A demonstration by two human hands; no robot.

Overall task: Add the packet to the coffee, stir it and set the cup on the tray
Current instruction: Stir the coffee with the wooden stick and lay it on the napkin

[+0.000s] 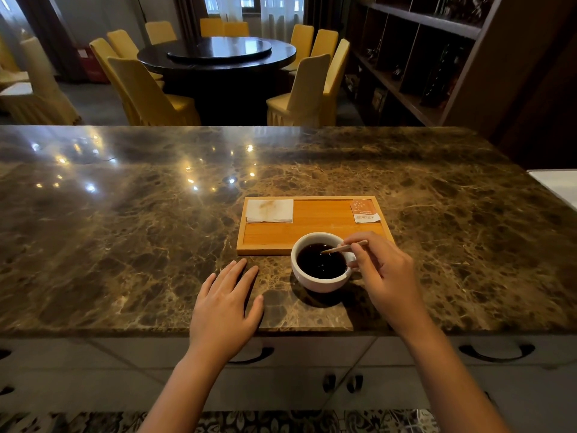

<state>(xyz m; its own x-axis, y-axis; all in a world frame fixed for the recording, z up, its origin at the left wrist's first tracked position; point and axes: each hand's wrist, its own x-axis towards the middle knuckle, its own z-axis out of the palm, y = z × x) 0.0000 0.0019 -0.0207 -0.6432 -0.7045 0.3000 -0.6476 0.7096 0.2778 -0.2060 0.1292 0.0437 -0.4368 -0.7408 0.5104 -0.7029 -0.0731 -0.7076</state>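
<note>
On the counter (125,245): one cup (315,281), right hand (387,273) pinching one stirrer (343,246), left hand (224,304) flat.

white cup (321,278) of dark coffee (321,260) on counter (125,245), near front edge, just before tray (312,229) | right hand (387,276) pinching thin wood stick (343,247), tip in coffee | left hand (224,307) flat on counter, fingers spread | orange packet (364,210) at tray's far right corner | white napkin (270,210) at far left corner
</note>
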